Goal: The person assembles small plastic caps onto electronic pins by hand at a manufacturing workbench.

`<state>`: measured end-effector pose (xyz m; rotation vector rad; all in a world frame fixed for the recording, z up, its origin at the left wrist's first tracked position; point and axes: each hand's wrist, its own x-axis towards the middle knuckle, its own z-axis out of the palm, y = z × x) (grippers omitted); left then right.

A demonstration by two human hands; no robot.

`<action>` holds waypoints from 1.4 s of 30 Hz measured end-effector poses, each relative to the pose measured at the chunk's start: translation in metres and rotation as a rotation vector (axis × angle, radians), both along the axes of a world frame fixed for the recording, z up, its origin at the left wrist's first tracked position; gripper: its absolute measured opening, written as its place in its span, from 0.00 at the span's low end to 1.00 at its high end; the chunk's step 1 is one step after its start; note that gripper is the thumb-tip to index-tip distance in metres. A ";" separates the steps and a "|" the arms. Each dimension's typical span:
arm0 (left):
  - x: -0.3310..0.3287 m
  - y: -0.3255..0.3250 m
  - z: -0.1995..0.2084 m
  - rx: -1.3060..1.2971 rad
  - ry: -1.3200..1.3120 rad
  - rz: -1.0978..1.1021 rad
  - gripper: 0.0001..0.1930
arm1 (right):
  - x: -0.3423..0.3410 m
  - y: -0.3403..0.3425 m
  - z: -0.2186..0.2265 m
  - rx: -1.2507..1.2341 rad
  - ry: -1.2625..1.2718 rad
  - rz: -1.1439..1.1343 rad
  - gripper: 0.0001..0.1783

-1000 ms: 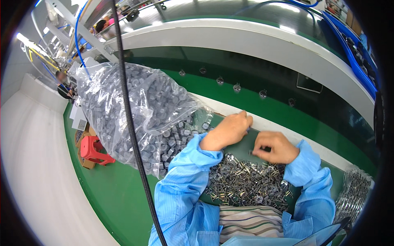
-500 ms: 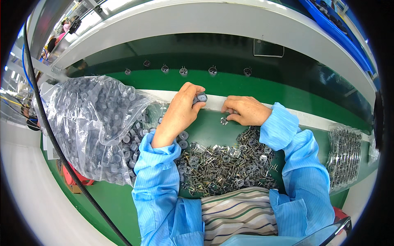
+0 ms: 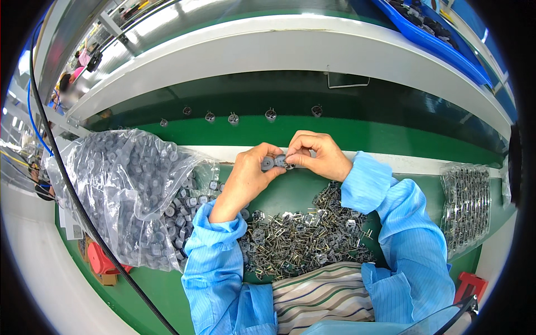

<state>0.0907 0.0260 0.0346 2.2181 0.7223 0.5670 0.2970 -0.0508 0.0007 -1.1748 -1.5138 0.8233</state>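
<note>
Green bench [image 3: 357, 134] curves across the view, with a white rail along its near edge. At the left lies a large clear plastic bag [image 3: 120, 190] filled with small grey round parts, its mouth spilling some toward the centre. A second, smaller clear bag [image 3: 469, 206] of metal pieces rests at the right. Before the person, a loose heap of metal pin parts [image 3: 304, 237] covers the bench between the blue sleeves. Five small assembled pieces [image 3: 233, 118] stand in a row on the far strip. Left hand [image 3: 248, 176] has its grip pinched on a grey round part [image 3: 268, 163]; right hand [image 3: 315, 156] has its grip closed on a small metal piece [image 3: 283, 162] touching that part, above the rail.
</note>
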 end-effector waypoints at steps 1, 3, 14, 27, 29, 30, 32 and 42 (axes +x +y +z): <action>0.001 -0.002 0.001 -0.018 -0.013 -0.023 0.18 | -0.002 0.001 -0.003 0.101 -0.043 -0.014 0.07; 0.004 -0.008 0.006 -0.006 -0.021 -0.025 0.18 | -0.002 0.001 -0.002 0.157 -0.087 -0.034 0.08; 0.010 -0.013 0.001 0.148 -0.196 -0.004 0.14 | -0.005 -0.008 0.008 0.271 -0.229 -0.122 0.11; 0.012 -0.009 -0.007 0.123 -0.302 0.062 0.06 | 0.088 0.036 -0.032 0.048 -0.477 -0.386 0.08; 0.013 -0.007 -0.014 -0.396 -0.410 0.085 0.07 | 0.121 0.037 -0.049 0.056 -0.676 -0.561 0.09; 0.011 -0.006 -0.015 -0.382 -0.412 0.112 0.07 | 0.131 0.035 -0.056 0.055 -0.769 -0.644 0.09; 0.014 -0.003 -0.017 -0.697 -0.523 0.083 0.12 | 0.153 0.031 -0.069 0.139 -0.878 -0.713 0.10; 0.009 -0.003 -0.008 -0.699 -0.459 -0.178 0.15 | -0.007 -0.028 0.027 -0.221 -0.584 0.797 0.14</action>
